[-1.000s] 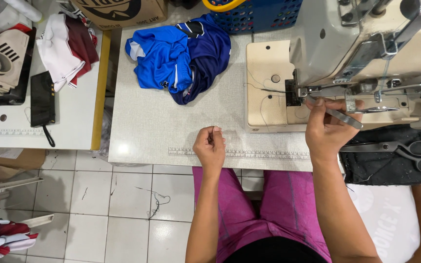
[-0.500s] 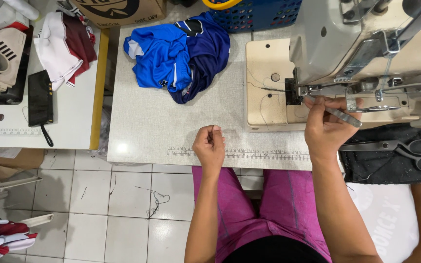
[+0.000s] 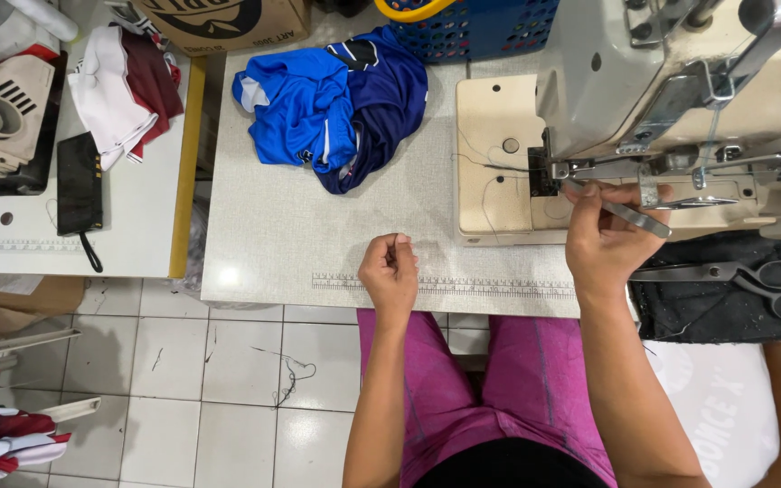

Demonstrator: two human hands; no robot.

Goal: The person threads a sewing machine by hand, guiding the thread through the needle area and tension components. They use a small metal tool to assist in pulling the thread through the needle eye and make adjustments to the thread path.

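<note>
Speckled grey laminate covers the surface (image 3: 318, 244), a printed ruler strip along its near edge. Left hand (image 3: 390, 271) rests there, fingertips pinched, seemingly on a fine thread. Right hand (image 3: 603, 239) grips slim steel tweezers (image 3: 621, 215) at the needle area of the cream enamelled sewing machine (image 3: 662, 99). Thin thread could slip or snap, and fingers sit near sharp parts. Crumpled glossy blue jerseys (image 3: 336, 104) lie well apart.

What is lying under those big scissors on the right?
The scissors lie on a dark, denim-like cloth beside the sewing machine. Whatever is beneath that cloth is covered, so I cannot tell.
</note>
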